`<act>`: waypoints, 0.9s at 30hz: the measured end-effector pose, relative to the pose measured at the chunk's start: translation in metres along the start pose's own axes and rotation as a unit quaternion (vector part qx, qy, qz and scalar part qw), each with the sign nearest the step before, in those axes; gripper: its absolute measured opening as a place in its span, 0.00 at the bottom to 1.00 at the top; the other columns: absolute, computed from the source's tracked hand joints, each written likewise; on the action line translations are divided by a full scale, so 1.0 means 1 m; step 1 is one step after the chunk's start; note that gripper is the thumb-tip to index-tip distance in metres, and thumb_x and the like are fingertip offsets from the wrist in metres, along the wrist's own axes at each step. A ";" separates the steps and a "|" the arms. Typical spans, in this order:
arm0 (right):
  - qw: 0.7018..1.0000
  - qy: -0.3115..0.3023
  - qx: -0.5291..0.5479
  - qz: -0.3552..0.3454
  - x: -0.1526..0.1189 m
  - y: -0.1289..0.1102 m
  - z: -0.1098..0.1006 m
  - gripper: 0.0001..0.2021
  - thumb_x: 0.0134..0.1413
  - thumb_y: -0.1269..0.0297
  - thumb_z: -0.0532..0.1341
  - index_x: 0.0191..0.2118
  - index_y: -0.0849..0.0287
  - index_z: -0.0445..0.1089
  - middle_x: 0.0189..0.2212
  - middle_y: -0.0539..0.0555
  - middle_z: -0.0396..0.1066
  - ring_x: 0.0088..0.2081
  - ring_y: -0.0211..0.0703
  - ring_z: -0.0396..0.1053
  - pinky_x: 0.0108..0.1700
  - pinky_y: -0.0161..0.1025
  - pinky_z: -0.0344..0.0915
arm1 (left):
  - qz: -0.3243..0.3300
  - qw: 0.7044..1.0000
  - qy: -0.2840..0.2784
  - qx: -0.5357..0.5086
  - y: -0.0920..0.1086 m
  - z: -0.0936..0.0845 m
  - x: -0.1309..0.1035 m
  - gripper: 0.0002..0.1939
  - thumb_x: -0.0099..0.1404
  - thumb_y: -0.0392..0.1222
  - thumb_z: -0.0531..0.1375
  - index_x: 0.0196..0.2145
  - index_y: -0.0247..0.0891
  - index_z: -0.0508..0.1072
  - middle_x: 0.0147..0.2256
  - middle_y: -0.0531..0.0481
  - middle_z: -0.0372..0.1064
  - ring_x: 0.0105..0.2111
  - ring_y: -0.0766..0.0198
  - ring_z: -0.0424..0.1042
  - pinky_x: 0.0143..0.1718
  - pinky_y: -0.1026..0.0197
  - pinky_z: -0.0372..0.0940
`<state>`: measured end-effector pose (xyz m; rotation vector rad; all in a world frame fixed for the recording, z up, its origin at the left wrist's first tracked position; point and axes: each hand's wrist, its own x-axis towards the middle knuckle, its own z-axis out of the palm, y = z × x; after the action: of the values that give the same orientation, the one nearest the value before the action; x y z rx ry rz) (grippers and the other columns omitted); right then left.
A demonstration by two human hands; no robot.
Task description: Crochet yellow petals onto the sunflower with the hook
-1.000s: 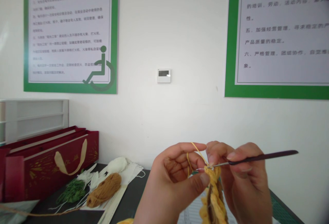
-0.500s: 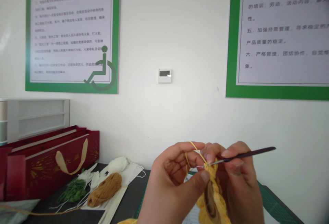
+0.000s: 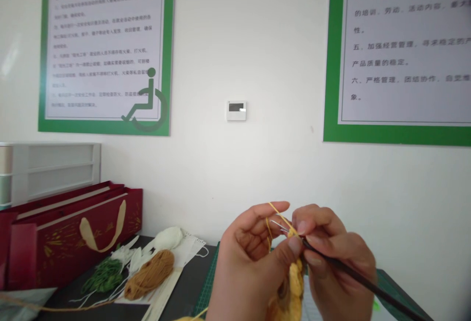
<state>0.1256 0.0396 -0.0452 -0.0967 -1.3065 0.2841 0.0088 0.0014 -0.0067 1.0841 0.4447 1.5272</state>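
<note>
My left hand (image 3: 253,262) pinches the top of a yellow and brown crocheted piece (image 3: 295,281) between thumb and fingers. Yellow yarn (image 3: 280,215) runs over its raised index finger down to the stitches. My right hand (image 3: 336,257) is closed on a crochet hook (image 3: 356,276) with a dark handle that slants down to the right. The hook's thin metal tip pokes out left of the stitches, under the yarn. Both hands are close together at the work, and the piece's lower part is partly hidden behind my left hand.
Brown yarn (image 3: 150,274), green yarn (image 3: 103,276) and white yarn (image 3: 168,237) lie at the left on the dark table (image 3: 184,289). Behind them stand red gift bags (image 3: 84,237) and a drawer unit (image 3: 59,166). A green cutting mat (image 3: 209,281) lies beneath the hands.
The hook has swung from pointing up-right to slanting down-right, and its tip now reaches further left past the stitches. My right hand has turned with it. The crocheted piece has shifted slightly left.
</note>
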 end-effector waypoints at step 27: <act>0.983 0.062 0.098 0.141 0.014 -0.018 -0.003 0.10 0.69 0.62 0.56 0.34 0.54 0.69 0.23 0.49 0.63 0.28 0.39 0.62 0.32 0.38 0.63 | -0.058 0.997 -0.045 -0.013 0.010 -0.006 0.004 0.15 0.45 0.34 0.78 0.33 0.36 0.84 0.26 0.51 0.75 0.29 0.67 0.74 0.35 0.67 0.69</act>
<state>0.1343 0.0257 -0.0285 -0.1304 -1.1336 0.6380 -0.0012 0.0040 -0.0006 1.0831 0.4171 1.3729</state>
